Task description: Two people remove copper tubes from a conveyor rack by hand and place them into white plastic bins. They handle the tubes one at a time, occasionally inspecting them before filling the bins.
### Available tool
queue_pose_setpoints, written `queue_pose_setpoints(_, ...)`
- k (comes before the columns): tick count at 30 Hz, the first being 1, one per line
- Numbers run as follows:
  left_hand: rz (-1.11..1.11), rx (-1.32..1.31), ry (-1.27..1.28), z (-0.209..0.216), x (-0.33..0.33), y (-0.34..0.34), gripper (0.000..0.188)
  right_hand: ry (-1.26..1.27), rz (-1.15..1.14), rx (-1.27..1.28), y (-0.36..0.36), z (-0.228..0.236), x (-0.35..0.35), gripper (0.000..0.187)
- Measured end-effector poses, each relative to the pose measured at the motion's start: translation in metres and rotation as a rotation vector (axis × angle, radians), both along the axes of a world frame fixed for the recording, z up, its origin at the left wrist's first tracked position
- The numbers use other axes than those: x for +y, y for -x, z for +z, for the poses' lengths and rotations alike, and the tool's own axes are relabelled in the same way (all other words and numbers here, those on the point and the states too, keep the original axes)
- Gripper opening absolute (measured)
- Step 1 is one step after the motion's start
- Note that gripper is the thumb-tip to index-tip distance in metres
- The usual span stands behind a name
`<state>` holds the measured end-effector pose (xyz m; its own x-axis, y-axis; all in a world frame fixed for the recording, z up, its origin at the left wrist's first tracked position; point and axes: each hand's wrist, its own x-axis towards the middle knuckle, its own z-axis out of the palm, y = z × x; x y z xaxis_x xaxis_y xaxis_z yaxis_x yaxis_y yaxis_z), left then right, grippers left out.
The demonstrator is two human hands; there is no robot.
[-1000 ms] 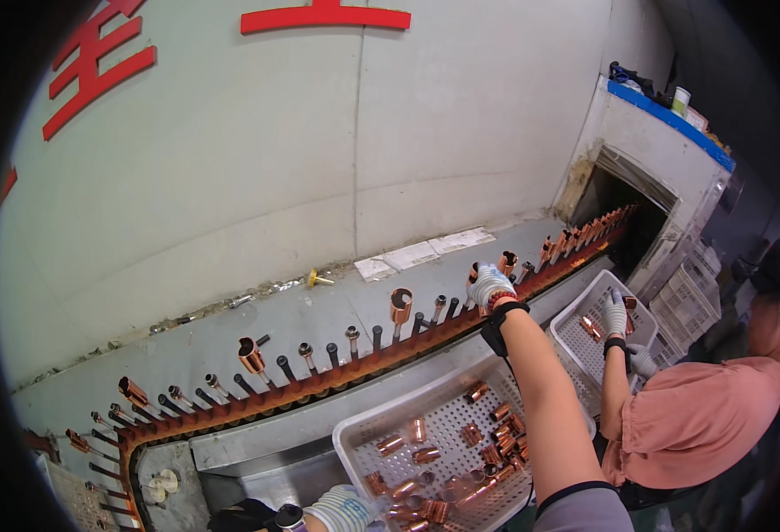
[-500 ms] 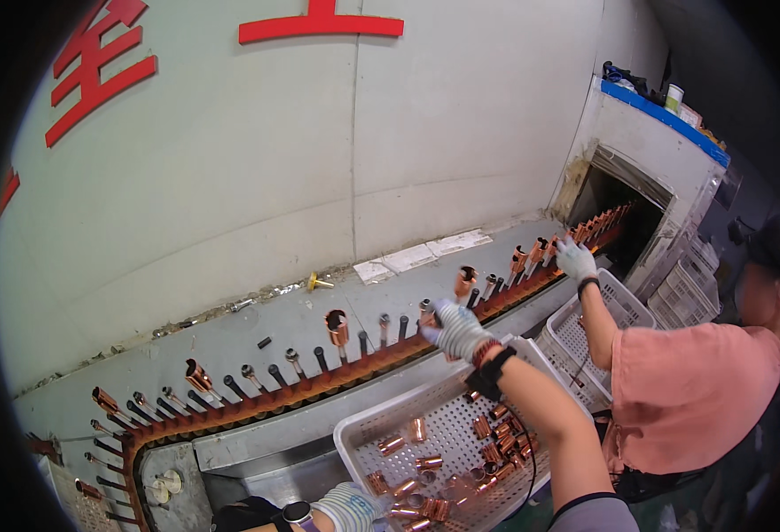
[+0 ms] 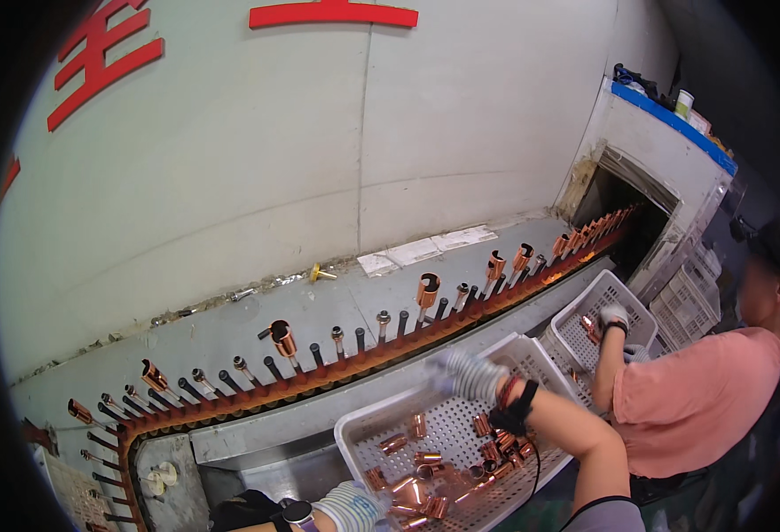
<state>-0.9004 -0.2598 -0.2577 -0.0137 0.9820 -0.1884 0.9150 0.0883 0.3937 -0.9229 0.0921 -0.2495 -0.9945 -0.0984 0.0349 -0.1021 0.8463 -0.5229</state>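
Observation:
My right hand [image 3: 471, 374], in a striped white glove, hangs over the far rim of a white perforated plastic crate [image 3: 365, 427]. Motion smears its fingers, so whether they hold anything is unclear. At the crate's near left side is my left hand [image 3: 347, 507], also gloved, beside a heap of short copper tube fittings [image 3: 436, 507]; its fingertips are hard to make out. Beyond the crate runs a conveyor chain [image 3: 319, 383] with upright pegs. Some pegs carry larger copper fittings, such as a wide copper sleeve [image 3: 282, 337]; others have dark or silvery tips.
On the right, a co-worker in a pink shirt [image 3: 700, 399] has gloved hands at a second white crate [image 3: 585, 306]. The chain enters a dark opening [image 3: 625, 199] in a white housing. Behind the chain, a grey ledge [image 3: 221, 324] holds a brass-coloured piece [image 3: 322, 273].
The pegs and copper fittings have travelled left along the chain. My right hand has drawn back from the pegs to above the crate. The co-worker's hand has moved from the chain into the second crate.

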Motion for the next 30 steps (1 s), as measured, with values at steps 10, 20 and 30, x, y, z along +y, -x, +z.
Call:
queue_pose_setpoints(10,-0.067,0.069,-0.090,-0.004,-0.010,-0.012,0.021,-0.282,-0.845,0.007,0.103,0.056,0.096,0.052)
queue_pose_setpoints(20,-0.057,0.098,-0.092,0.000,-0.029,0.000,0.022,-0.372,-0.231,0.283,0.074,0.043,0.030,0.020)
queue_pose_setpoints(30,0.034,0.059,-0.014,0.018,-0.026,0.025,0.025,-0.216,-0.272,0.250,0.144,0.050,-0.043,0.028)
